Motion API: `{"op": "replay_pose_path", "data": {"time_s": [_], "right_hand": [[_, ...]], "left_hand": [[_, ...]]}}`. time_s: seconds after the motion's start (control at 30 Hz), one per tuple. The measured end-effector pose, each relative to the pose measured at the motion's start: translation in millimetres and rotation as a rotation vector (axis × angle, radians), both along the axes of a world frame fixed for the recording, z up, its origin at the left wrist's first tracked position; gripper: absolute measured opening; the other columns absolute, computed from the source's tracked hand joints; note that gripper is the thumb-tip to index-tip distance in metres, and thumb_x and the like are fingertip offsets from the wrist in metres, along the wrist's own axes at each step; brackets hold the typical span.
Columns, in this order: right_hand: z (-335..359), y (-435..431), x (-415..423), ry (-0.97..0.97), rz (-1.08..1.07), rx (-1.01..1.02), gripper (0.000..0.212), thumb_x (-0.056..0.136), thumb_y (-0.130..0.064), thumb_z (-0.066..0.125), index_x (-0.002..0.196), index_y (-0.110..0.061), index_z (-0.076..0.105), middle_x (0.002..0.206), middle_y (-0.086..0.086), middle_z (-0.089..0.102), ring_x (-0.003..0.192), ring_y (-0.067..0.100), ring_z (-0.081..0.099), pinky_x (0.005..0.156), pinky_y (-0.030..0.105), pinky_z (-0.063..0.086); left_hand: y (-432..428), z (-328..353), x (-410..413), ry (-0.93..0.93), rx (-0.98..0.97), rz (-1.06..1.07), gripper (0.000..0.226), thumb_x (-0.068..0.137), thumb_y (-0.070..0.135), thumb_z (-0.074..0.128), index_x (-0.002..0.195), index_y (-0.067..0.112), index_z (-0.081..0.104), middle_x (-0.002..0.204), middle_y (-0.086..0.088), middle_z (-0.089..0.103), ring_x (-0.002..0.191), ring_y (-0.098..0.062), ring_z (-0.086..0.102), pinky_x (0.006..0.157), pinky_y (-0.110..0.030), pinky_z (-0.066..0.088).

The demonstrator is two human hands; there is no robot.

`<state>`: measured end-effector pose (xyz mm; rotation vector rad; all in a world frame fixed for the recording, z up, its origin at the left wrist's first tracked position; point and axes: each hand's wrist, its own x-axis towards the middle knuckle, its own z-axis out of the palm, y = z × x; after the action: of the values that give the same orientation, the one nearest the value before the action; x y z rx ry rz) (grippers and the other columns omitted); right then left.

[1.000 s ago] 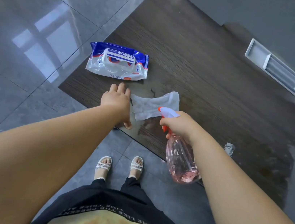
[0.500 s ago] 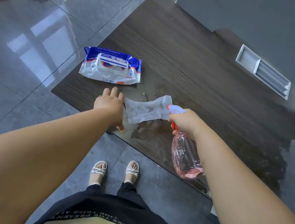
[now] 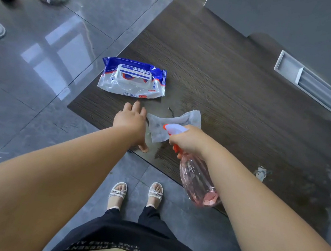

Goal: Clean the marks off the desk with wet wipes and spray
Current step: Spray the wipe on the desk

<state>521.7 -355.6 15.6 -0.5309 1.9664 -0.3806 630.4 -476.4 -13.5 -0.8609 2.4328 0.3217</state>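
Marks (image 3: 171, 110) show as a thin dark squiggle on the desk (image 3: 240, 89), just beyond the far edge of a used wet wipe (image 3: 182, 119) that lies spread near the desk's front left corner. We see the right grip (image 3: 188, 139) wrapped round the neck of a pink spray bottle (image 3: 197, 181), with the nozzle aimed left across the wipe and the bottle's body tilted back over the near edge. The left grip (image 3: 132, 120) lies flat with fingers extended, holding nothing, just beside the wipe's left end; we cannot tell whether it touches it.

We judge the main risk to be aim. A squeeze from this angle would likely soak the wipe and the left grip rather than the squiggle behind them. The wood between the wipe and the near edge looks wet, so more liquid could run over onto the glossy floor (image 3: 36, 96) by our sandalled feet (image 3: 136, 193), inviting a slip. A quick swipe could also drag the wipe off that edge. The wipes pack (image 3: 132, 80), near the left edge, sits within reach of overspray. A pale smear (image 3: 261, 173) further right along the near edge has yet to be cleaned.
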Motion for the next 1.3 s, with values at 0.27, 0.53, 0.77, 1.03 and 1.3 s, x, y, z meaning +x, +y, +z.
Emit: {"op": "replay_pose_path", "data": {"time_s": [0.27, 0.53, 0.77, 1.03, 1.3], "right_hand": [[4, 4, -1, -0.006, 0.013, 0.024, 0.041, 0.084, -0.020, 0.049, 0.120, -0.038, 0.056, 0.076, 0.006, 0.054, 0.060, 0.022, 0.053, 0.067, 0.033, 0.049], [-1, 25, -8, -0.025, -0.023, 0.082, 0.042, 0.081, -0.016, 0.051, 0.115, -0.040, 0.058, 0.074, 0.006, 0.055, 0.055, 0.021, 0.053, 0.061, 0.028, 0.047], [-6, 33, -28, 0.094, -0.249, 0.046, 0.042, 0.075, -0.020, 0.054, 0.115, -0.014, 0.061, 0.070, 0.006, 0.058, 0.047, 0.018, 0.057, 0.065, 0.030, 0.050], [-2, 37, -47, 0.100, -0.367, -0.002, 0.043, 0.072, -0.018, 0.053, 0.114, -0.013, 0.063, 0.067, 0.006, 0.055, 0.050, 0.019, 0.051, 0.059, 0.029, 0.048], [11, 26, -55, 0.128, -0.318, -0.108, 0.033, 0.079, -0.009, 0.053, 0.111, -0.010, 0.063, 0.069, 0.006, 0.055, 0.050, 0.017, 0.050, 0.048, 0.019, 0.046]], "left_hand": [[-1, -1, -3, -0.062, -0.032, -0.058, 0.121, 0.054, 0.065, 0.076, 0.144, 0.012, 0.016, 0.145, -0.006, 0.021, 0.130, -0.026, 0.024, 0.093, -0.035, 0.043], [-1, 1, -7, -0.107, -0.040, -0.086, 0.119, 0.052, 0.067, 0.076, 0.141, 0.011, 0.020, 0.140, -0.007, 0.024, 0.127, -0.027, 0.025, 0.093, -0.036, 0.043], [0, 2, -11, -0.127, -0.034, -0.085, 0.117, 0.051, 0.067, 0.077, 0.139, 0.012, 0.023, 0.133, -0.006, 0.027, 0.124, -0.027, 0.024, 0.087, -0.034, 0.045], [0, 5, -11, -0.127, -0.023, -0.091, 0.117, 0.052, 0.066, 0.076, 0.140, 0.012, 0.021, 0.138, -0.007, 0.025, 0.127, -0.029, 0.023, 0.093, -0.037, 0.044], [1, 10, -12, -0.136, -0.012, -0.077, 0.119, 0.051, 0.066, 0.077, 0.141, 0.013, 0.021, 0.137, -0.007, 0.026, 0.127, -0.028, 0.024, 0.092, -0.037, 0.046]]}}
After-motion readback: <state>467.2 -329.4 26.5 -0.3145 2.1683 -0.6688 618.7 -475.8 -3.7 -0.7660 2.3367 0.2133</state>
